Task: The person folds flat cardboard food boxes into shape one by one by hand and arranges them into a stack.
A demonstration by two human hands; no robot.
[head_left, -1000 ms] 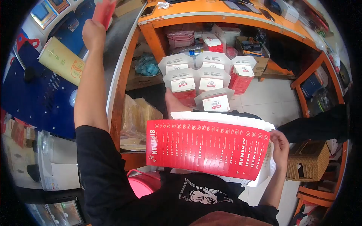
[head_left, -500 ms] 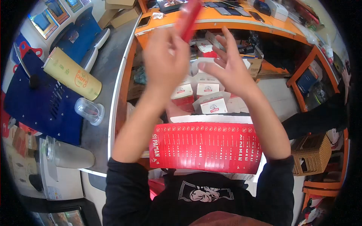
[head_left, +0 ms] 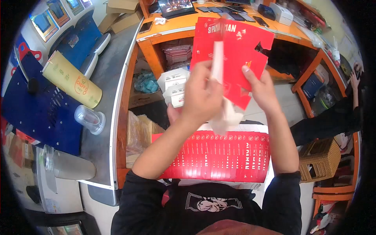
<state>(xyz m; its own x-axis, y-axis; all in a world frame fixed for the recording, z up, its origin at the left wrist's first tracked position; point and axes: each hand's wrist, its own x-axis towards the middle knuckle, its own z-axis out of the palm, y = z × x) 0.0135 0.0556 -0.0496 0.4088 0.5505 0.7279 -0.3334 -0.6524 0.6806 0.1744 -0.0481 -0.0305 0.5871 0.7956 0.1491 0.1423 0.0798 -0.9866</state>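
Observation:
A red printed cardboard box blank [head_left: 243, 51] is held up in front of me, with cut notches at its right side and white lettering near the top. My right hand [head_left: 262, 92] grips its lower right part, thumb on the printed face. My left hand [head_left: 201, 96] is closed at its left side, where a pale, motion-blurred flap [head_left: 219, 62] stands up. Below the hands, an overlapping row of red box blanks [head_left: 219, 156] lies across my lap. White box pieces [head_left: 174, 92] show just beyond my left hand.
On the left, a grey table [head_left: 113, 94] carries a yellow cup [head_left: 72, 80] and a clear plastic cup [head_left: 91, 119]. Ahead, an orange desk [head_left: 168, 28] holds phones and a laptop. A woven basket [head_left: 321, 160] and another person's dark-clothed leg [head_left: 321, 125] are at right.
My right hand has gone from spread fingers to gripping the red box blank. The blank has turned to show its broad printed face, and my left hand has come lower and to the right.

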